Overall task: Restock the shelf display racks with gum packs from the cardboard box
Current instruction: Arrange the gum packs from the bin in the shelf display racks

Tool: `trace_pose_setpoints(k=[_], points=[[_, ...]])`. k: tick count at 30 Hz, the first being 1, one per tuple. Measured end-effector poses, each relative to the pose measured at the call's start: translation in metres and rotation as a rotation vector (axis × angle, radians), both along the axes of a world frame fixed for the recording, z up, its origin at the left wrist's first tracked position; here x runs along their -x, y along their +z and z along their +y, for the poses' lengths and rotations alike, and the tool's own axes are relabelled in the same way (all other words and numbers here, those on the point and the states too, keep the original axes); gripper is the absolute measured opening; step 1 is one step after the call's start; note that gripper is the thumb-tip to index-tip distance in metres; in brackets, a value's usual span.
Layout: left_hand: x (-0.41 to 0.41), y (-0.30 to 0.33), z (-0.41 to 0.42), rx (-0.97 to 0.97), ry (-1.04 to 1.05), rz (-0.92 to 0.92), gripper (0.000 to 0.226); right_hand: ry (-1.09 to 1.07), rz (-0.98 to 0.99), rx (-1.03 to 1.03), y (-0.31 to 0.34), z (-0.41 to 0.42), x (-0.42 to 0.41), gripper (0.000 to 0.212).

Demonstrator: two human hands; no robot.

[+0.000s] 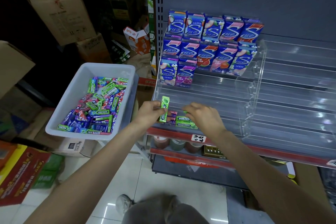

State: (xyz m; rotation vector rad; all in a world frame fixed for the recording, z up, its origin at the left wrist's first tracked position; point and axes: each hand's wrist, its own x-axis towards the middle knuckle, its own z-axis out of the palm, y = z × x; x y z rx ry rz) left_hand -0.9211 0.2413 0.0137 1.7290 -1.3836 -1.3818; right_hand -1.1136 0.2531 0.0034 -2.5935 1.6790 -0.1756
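My left hand (148,113) grips a green Doublemint gum pack (164,108), held upright at the left end of the clear acrylic display rack (254,85). My right hand (203,116) hovers over the rack's lowest row, fingers curled down onto a green pack that is mostly hidden under them. Two green Doublemint packs (183,121) and some pink and purple packs (171,116) lie in that bottom row. A grey plastic bin (76,85) to the left holds several loose gum packs (98,107), green, purple and pink.
Blue boxed gum (209,47) fills the rack's upper rows; the tiers between are bare. A red-edged shelf (236,143) carries the rack, with jars below it. Cardboard boxes (54,3) are stacked at the left. White tiled floor lies under me.
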Motion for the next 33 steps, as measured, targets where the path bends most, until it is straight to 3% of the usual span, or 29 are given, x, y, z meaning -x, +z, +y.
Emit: trace_pose_setpoints(k=[4,8,14,16,26,33], points=[[-0.002,0.0,0.005,-0.003,-0.018,0.005,0.013,-0.092,-0.085,-0.152,0.0,0.0,-0.006,0.037],[-0.001,0.003,0.008,0.009,-0.035,0.01,0.012,-0.208,-0.155,-0.246,0.001,0.003,-0.003,0.033],[0.008,0.002,0.009,0.042,-0.14,-0.031,0.013,-0.167,-0.076,-0.246,0.004,0.01,0.006,0.026],[0.011,0.003,0.009,0.048,-0.145,-0.011,0.004,-0.175,-0.048,-0.278,0.002,0.012,0.01,0.027],[0.007,0.0,0.009,0.068,-0.16,-0.041,0.007,-0.118,0.039,-0.314,-0.012,0.018,0.01,0.028],[0.006,-0.002,0.012,0.072,-0.17,-0.029,0.006,-0.148,0.03,-0.314,-0.019,0.018,0.004,0.047]])
